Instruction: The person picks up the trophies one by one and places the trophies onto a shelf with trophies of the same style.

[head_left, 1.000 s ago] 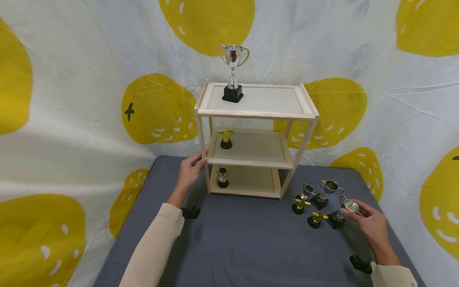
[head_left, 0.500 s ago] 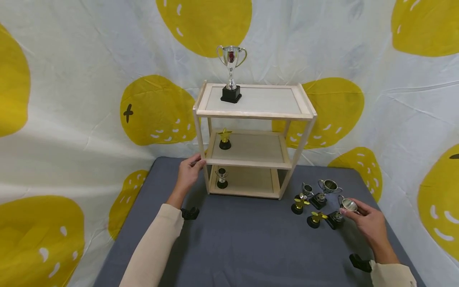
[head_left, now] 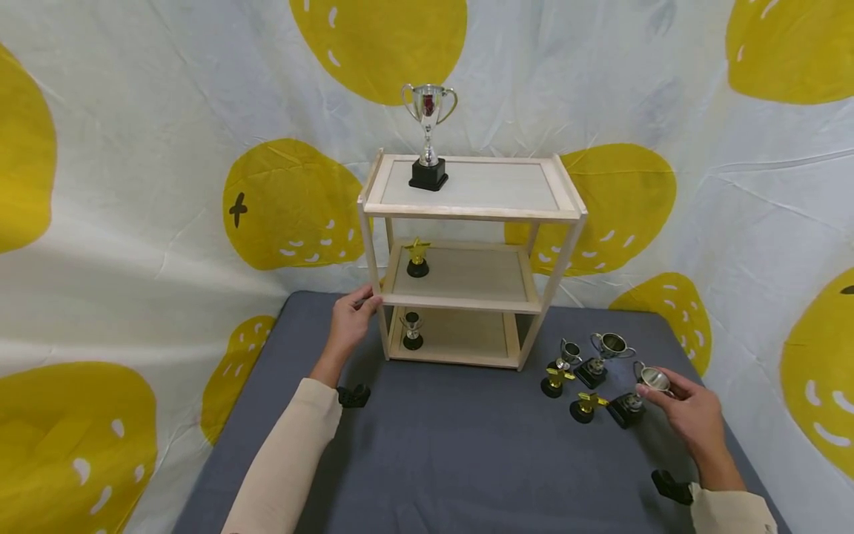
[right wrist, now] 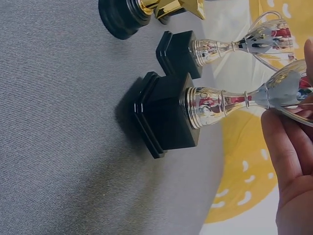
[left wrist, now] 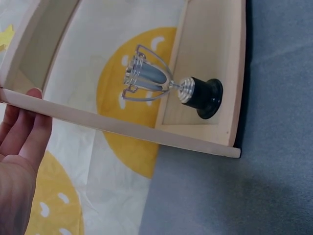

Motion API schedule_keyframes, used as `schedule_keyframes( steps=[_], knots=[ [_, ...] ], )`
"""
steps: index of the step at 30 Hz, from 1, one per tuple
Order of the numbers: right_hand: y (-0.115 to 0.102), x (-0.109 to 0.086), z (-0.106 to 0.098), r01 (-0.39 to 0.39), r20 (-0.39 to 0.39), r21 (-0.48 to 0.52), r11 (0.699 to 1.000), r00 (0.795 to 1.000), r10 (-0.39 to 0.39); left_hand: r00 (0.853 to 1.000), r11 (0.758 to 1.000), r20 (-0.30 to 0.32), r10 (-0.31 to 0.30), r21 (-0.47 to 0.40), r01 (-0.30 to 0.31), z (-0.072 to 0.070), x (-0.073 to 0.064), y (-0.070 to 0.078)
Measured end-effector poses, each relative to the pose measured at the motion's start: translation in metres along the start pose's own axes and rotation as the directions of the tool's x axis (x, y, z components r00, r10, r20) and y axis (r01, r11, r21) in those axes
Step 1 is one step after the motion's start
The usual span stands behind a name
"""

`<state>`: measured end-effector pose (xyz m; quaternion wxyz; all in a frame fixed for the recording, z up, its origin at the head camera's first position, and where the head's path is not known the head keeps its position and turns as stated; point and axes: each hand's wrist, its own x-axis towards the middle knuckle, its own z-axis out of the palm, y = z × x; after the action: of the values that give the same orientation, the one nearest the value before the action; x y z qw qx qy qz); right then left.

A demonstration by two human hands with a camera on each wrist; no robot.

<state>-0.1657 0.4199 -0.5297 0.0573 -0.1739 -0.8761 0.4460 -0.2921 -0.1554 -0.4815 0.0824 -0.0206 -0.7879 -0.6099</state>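
In the head view, my left hand [head_left: 351, 319] grips the left front post of a small three-tier wooden shelf [head_left: 460, 305] at middle-tier height. The left wrist view shows its fingertips [left wrist: 34, 93] against the post [left wrist: 112, 126]. My right hand [head_left: 694, 415] holds a two-handled silver trophy [head_left: 655, 380] by its cup, right of the shelf. The right wrist view shows its square black base [right wrist: 166, 112] close over the table, with a shadow beside it; I cannot tell whether they touch. Another silver trophy [head_left: 610, 345] stands just beyond it.
A large silver trophy [head_left: 428, 133] stands on the top tier, a gold star trophy [head_left: 417, 256] on the middle, a small silver trophy [head_left: 412, 331] on the bottom. Near my right hand are two gold star trophies [head_left: 583, 408] and a small silver cup [head_left: 568, 353] on the grey table [head_left: 460, 452].
My right hand and the silver trophy in it have shifted slightly to the right, away from the nearby gold star trophy. My left hand has stayed on the shelf post.
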Motion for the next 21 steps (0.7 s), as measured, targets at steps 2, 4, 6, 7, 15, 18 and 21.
schedule_keyframes(
  steps=[2,4,6,7,15,18,21],
  knots=[
    [-0.001,0.000,0.000,0.006,-0.001,0.004,1.000,1.000,-0.006,1.000,1.000,-0.002,-0.001,0.002,0.001,0.000,0.000,0.000],
    [-0.002,-0.001,-0.001,0.008,-0.004,0.008,1.000,1.000,-0.008,1.000,1.000,-0.001,0.000,0.003,0.000,0.000,0.000,0.000],
    [-0.003,-0.001,-0.001,0.005,-0.006,0.010,1.000,1.000,-0.005,1.000,1.000,-0.002,-0.001,0.002,0.001,0.000,0.000,0.000],
    [-0.004,-0.001,-0.001,0.005,-0.008,0.010,1.000,1.000,-0.005,1.000,1.000,-0.001,0.000,0.001,0.000,0.000,0.000,0.000],
    [-0.007,-0.003,-0.002,-0.010,-0.046,-0.004,1.000,0.999,0.009,1.000,0.999,-0.010,0.001,-0.034,-0.001,0.001,0.002,0.000],
    [-0.009,-0.005,-0.004,-0.014,-0.066,0.001,1.000,0.998,0.014,1.000,0.999,-0.012,0.005,-0.034,-0.005,0.001,0.002,-0.001],
    [-0.011,-0.005,-0.006,-0.006,-0.078,0.017,1.000,0.997,0.007,1.000,0.999,-0.013,0.009,-0.038,-0.010,0.001,0.002,-0.001]
  ],
)
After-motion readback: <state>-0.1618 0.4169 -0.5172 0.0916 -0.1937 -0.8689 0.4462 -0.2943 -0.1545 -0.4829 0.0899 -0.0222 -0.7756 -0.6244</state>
